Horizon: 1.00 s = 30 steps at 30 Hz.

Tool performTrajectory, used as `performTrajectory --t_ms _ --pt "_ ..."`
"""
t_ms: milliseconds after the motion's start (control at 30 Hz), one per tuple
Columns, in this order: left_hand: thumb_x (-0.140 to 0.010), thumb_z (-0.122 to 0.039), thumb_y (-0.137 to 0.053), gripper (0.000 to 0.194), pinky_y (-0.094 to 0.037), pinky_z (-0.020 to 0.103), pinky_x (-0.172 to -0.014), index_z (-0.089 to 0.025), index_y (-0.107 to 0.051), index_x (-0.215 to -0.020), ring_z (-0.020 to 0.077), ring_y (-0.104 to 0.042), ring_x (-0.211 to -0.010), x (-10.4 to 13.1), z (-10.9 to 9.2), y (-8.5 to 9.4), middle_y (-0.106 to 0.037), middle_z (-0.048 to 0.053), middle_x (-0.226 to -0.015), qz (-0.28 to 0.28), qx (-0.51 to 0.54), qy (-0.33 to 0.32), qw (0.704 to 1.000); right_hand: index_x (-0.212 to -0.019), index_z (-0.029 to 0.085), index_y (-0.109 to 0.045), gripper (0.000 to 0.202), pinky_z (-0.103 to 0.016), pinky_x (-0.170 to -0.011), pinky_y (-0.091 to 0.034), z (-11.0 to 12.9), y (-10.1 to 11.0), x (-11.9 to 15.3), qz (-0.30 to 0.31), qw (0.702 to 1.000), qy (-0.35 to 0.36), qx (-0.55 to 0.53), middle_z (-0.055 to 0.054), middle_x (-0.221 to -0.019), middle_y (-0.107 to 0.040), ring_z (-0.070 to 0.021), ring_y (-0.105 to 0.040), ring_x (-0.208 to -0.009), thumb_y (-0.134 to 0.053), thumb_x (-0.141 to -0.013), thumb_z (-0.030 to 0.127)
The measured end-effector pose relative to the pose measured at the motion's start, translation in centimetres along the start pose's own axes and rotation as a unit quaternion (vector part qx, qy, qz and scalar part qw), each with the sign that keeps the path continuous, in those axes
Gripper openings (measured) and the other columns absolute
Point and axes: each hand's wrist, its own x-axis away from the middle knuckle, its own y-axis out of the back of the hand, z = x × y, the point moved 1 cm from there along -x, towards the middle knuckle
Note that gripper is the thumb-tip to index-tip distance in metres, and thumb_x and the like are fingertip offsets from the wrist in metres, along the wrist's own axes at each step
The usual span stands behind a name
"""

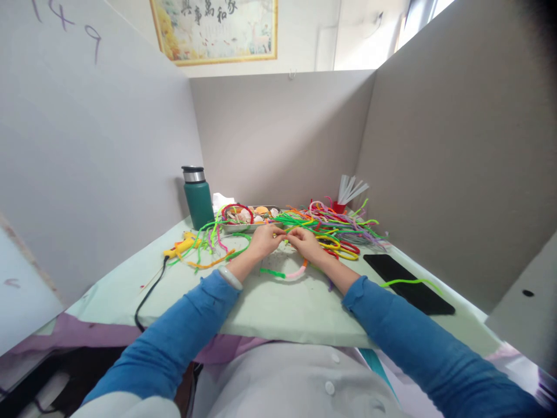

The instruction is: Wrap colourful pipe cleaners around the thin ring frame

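Reads "1 4 9" handwritten on the left panel [108, 133] and, right to left, "家和萬事興" on the framed picture [217, 36].

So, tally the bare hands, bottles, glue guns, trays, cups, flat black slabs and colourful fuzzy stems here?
Bare hands, left hand and right hand: 2
Teal bottle with black lid: 1
Yellow glue gun: 1
Metal tray: 1
Red cup: 1
Flat black rectangular slab: 1
Colourful fuzzy stems: too tangled to count
Total without stems: 7

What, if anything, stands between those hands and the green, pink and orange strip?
Nothing visible does. The strip curves nearer the person than the left hand and right hand, its orange part reaching the right hand's outline; contact is unclear.
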Motion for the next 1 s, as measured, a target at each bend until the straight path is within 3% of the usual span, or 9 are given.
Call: performTrajectory --t_ms 433,800,1000 --pt "-0.077 -0.029 -0.056 0.023 -0.039 0.022 -0.067 -0.018 -0.071 -0.090 0.0133 -0.057 -0.074 -0.07 0.33 -0.37 -0.067 0.005 -0.085 0.033 -0.017 -0.019 0.999 -0.073 0.015 -0.054 0.022 -0.022 -0.048 -0.030 0.29 0.03 0.12 0.001 1.000 0.008 0.013 0.003 -0.057 -0.050 -0.0087 -0.039 -0.050 -0.051 -0.072 0.037" --pt "-0.077 -0.034 -0.055 0.027 -0.038 0.018 -0.056 -0.016 -0.072 -0.089 0.0099 -0.053 -0.058 -0.02 -0.49 0.33 -0.066 0.003 -0.073 0.078 0.059 0.077 0.992 -0.076 0.017 -0.053 0.021 -0.022 -0.049 -0.031 0.15 0.08 0.28 -0.005 0.999 0.040 0.002 0.003 -0.060 -0.050 -0.0100 -0.042 -0.053 -0.050 -0.074 0.038" --pt "-0.076 -0.038 -0.056 0.029 -0.040 0.019 -0.057 -0.017 -0.072 -0.088 0.0096 -0.055 -0.058 0.04 -0.53 0.36 -0.066 0.004 -0.078 0.072 0.078 0.074 0.992 -0.076 0.017 -0.053 0.019 -0.022 -0.049 -0.032 0.25 0.08 0.24 -0.002 0.999 0.036 -0.009 0.003 -0.060 -0.049 -0.0097 -0.042 -0.052 -0.050 -0.074 0.036"
